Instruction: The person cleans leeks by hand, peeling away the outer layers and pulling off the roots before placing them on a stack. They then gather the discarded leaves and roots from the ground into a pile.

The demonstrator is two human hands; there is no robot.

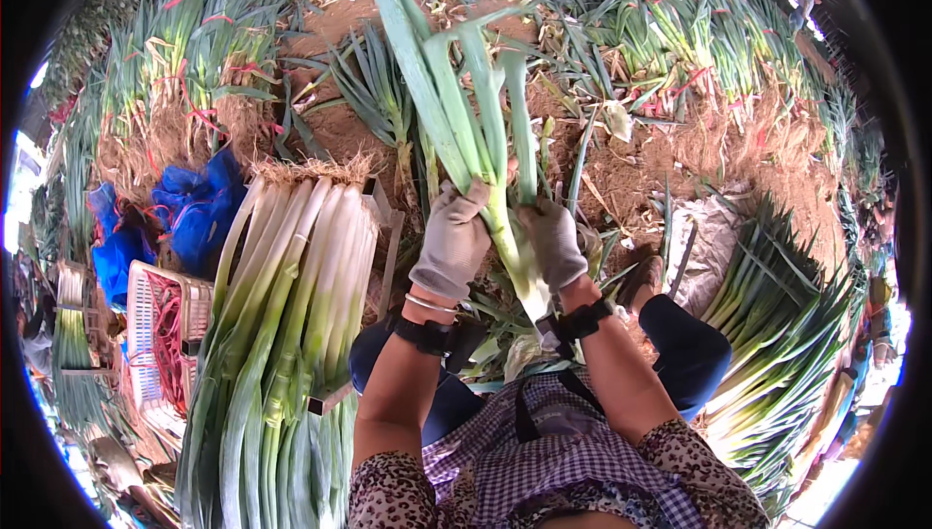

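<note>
- Two gloved hands work side by side before us, both closed; we take them as the reference point.
- We see the left hand (452,243) gripping the leek (499,218) where its leaves fan out from the stalk.
- We see the right hand (553,246) closed at the lower end of a long green leaf (521,131), just right of the stalk; the exact finger contact is partly hidden.
- We read the long axis as follows: leaf tips point away from the body and slightly left; the pale end slants toward the body and right, beside the right wrist.
- We judge the governing relation to be the narrow gap between stalk and leaf: the left hand is nearer the stalk's upper part, the right hand nearer the leaf and pale end.
- Left of the left hand, we find stacked leeks (291,296) lying the opposite way, roots outward and leaves toward the body.
- Further left, we locate a white basket (144,335) and blue bags (199,204).
- Right of the right hand, we note another leek pile (782,325).
- Beyond both hands, we observe tied bundles (680,44) on soil.
</note>
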